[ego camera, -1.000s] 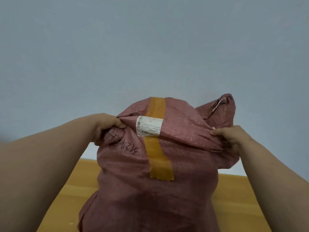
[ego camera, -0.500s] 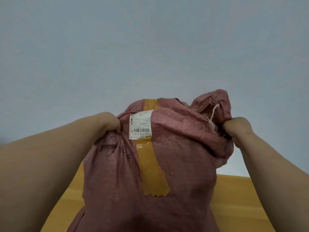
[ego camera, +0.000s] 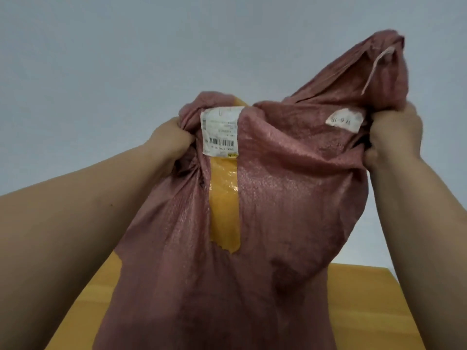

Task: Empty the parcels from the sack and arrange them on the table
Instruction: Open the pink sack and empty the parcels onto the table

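A dull pink woven sack (ego camera: 285,203) hangs in front of me, lifted high above the wooden table (ego camera: 374,304). It carries a strip of yellow tape (ego camera: 224,210), a white barcode label (ego camera: 219,132) and a small white tag (ego camera: 345,120). My left hand (ego camera: 169,140) grips a bunch of the sack's upper left corner. My right hand (ego camera: 396,137) grips the upper right corner, where a loose flap with a white string (ego camera: 376,64) sticks up. No parcels show; the sack hides whatever is inside it and below it.
A plain pale blue-grey wall (ego camera: 126,59) fills the background. The table's far edge shows at the right, and a strip of its top shows at the lower left beside my forearm.
Both hands have raised the sack higher. The right corner has risen most, and a small white tag has come into view near my right hand.
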Motion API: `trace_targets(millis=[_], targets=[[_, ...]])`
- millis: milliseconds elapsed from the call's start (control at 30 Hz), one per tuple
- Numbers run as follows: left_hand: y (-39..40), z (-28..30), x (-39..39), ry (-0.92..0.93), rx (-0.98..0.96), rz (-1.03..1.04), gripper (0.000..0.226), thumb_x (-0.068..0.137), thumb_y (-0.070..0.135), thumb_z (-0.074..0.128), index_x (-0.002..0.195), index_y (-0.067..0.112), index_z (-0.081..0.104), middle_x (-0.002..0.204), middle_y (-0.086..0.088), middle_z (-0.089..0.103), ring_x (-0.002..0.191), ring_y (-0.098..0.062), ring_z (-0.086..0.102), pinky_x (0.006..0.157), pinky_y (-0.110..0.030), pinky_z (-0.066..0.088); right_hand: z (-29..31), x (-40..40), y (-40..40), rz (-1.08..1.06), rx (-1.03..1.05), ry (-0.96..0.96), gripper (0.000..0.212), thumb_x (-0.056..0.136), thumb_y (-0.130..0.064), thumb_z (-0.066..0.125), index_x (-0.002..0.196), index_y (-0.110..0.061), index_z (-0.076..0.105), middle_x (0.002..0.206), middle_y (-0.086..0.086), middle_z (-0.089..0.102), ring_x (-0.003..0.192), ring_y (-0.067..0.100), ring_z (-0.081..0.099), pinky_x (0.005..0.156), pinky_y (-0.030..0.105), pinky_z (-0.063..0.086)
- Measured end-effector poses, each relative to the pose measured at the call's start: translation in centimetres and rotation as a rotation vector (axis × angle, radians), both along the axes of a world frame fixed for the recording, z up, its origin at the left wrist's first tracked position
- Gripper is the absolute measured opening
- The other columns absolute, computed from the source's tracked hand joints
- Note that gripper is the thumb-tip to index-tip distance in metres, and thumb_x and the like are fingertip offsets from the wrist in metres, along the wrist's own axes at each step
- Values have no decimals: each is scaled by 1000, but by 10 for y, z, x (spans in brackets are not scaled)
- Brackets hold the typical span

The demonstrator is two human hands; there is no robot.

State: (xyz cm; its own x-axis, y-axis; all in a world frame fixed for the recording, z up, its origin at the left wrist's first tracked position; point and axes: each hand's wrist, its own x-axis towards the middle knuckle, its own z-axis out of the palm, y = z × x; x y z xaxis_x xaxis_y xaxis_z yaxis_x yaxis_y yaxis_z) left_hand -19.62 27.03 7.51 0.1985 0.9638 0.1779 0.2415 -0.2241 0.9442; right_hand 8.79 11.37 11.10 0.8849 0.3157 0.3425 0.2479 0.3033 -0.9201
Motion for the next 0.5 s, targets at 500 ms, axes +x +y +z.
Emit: trace_targets(millis=[500], targets=[[-12, -53, -24, 15, -104, -220, 70, 60, 44, 72, 125, 25, 55, 113, -7, 70, 99, -26, 69, 87, -49, 56, -30, -45, -2, 142, -492, -363, 24, 88, -9, 48, 101, -18, 66, 110, 11, 69, 99, 31, 62, 86, 35, 48]])
